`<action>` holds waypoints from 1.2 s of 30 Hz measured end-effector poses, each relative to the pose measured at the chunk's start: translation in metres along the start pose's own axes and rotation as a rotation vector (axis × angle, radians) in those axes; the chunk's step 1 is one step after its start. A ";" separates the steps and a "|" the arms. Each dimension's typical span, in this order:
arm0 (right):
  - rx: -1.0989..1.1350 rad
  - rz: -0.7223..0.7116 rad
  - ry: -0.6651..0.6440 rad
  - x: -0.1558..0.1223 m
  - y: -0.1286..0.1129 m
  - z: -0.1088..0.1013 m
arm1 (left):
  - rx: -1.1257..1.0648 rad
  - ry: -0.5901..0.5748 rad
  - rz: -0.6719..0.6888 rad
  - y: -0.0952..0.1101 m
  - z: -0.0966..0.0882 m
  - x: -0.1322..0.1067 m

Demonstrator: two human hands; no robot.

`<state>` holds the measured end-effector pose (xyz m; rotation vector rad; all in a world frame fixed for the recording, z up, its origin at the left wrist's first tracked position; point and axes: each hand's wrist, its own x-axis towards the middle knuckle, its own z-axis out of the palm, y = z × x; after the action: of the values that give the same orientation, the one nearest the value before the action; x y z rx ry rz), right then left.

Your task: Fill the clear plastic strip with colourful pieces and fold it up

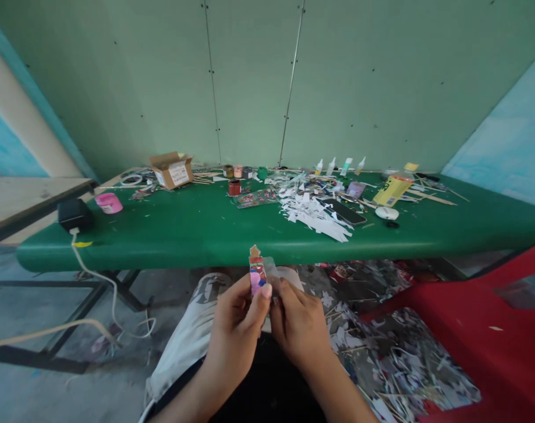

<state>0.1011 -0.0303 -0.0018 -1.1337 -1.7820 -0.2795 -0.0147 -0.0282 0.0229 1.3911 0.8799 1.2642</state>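
Observation:
In front of my lap, my left hand (236, 317) is closed with thumb and fingers around a small flat painted piece (257, 271). It is red, pink and blue, with a ragged brown tip pointing up. A clear plastic strip (271, 269) sticks out at its right side. My right hand (299, 320) is closed beside it, its fingertips pinching the lower right of this strip. The two hands are nearly touching, and the lower end of the painted piece is hidden behind my left thumb.
The green table (183, 226) holds white paper scraps (311, 214), a phone (344, 211), a red paint jar (234, 187), a cardboard box (171, 171), a yellow container (393, 189) and a black power adapter (74, 214). A red chair (461, 317) stands at right. Scraps litter the floor.

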 end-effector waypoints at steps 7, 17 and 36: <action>-0.080 0.210 0.034 -0.010 0.011 0.014 | 0.051 -0.094 -0.036 -0.004 0.003 0.000; 0.018 0.206 -0.071 -0.007 0.017 0.014 | -0.068 -0.129 -0.213 -0.010 0.002 0.009; 0.929 0.965 0.072 0.016 0.046 -0.016 | -0.094 -0.148 -0.238 -0.007 0.004 0.008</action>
<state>0.1460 -0.0064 0.0060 -1.0873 -0.9023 0.9659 -0.0083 -0.0198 0.0178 1.2482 0.8459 0.9960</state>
